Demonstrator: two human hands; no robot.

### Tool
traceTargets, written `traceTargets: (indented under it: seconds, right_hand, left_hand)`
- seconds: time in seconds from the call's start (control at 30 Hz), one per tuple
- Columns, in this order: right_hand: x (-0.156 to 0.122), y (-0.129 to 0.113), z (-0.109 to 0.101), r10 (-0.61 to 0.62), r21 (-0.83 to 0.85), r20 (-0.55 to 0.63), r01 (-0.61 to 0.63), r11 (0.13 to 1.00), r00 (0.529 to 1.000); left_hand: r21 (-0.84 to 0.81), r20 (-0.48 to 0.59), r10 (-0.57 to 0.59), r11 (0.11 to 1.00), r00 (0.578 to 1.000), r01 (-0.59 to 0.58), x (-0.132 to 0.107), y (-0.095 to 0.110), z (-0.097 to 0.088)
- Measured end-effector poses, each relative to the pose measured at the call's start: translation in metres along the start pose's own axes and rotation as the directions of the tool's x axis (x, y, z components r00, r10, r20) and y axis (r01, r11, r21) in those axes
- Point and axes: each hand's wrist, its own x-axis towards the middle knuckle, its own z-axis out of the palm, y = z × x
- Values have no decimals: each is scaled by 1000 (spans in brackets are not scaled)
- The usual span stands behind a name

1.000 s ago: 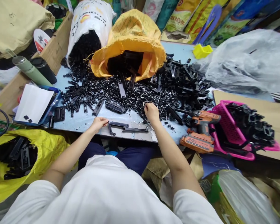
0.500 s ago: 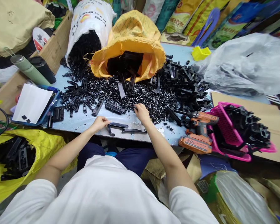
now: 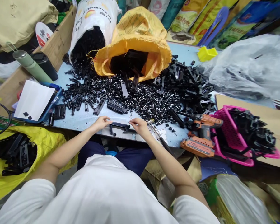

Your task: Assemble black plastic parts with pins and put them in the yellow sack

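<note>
- currently, the black bar [image 3: 120, 125] is at the near edge of the desk [image 3: 84, 120], between the two hands; its long axis runs left to right, with the right end slightly nearer the person.
- left hand [image 3: 103, 122]: fingers pressed together at the left end of the bar. whether the bar is between the fingertips cannot be told.
- right hand [image 3: 139, 125]: fingers pinching a small pale pin [image 3: 130, 122], just to the far side of the bar's right end. contact between pin and bar cannot be confirmed.
- governing relation: from the right fingers, the bar extends leftward along its length. the right hand is nearer to the right end, the left hand to the left end.
- a shorter black arm [image 3: 111, 129] is angled toward the person from beneath the bar's left end; attachment cannot be determined.
- right side: a slim tool [image 3: 162, 141] lies obliquely beside the right forearm; a cordless drill [image 3: 203, 130] is farther right.
- far side: a heap of small black parts [image 3: 151, 99] lies beyond both hands.
</note>
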Motion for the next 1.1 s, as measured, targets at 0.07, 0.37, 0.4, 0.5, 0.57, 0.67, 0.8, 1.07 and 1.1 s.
traceTargets:
  seconds: [0.07, 0.37, 0.4, 0.5, 0.57, 0.67, 0.8, 1.07, 1.1]
  right_hand:
    - [-14, -2, 6, -19, -34, -18, 19, 999, 1000]
    - [-37, 20, 23, -206, -185, 0, 203, 962, 979]
    - [-41, 22, 22, -219, -199, 20, 218, 955, 976]
    - [-49, 23, 17, -217, -252, 101, 236, 939, 971]
    - [-46, 14, 16, -203, -292, 146, 238, 926, 968]
    - [-27, -8, 32, -233, -258, 205, 282, 924, 951]
    - [2, -33, 67, -314, -88, 296, 353, 932, 902]
    - [5, -32, 79, -212, -40, 334, 238, 970, 918]
    - [6, -33, 79, -186, -68, 348, 223, 972, 919]
  left_hand:
    - [23, -15, 21, 1000, 1000, -20, 0, -6, 2]
    - [259, -236, 318, 931, 918, -256, -18, -15, 12]
    - [319, -241, 350, 909, 905, -267, -24, -15, 14]
    - [567, -151, 330, 801, 932, -192, -42, -16, 19]
    - [706, -84, 229, 700, 970, -104, -52, -18, 26]
    - [799, -78, 109, 601, 991, -3, -59, -19, 37]
    - [823, -99, 56, 566, 994, 50, -56, -15, 54]
    - [732, -235, -46, 649, 971, 208, -40, -9, 71]
    - [748, -220, -40, 635, 975, 195, -41, -9, 70]
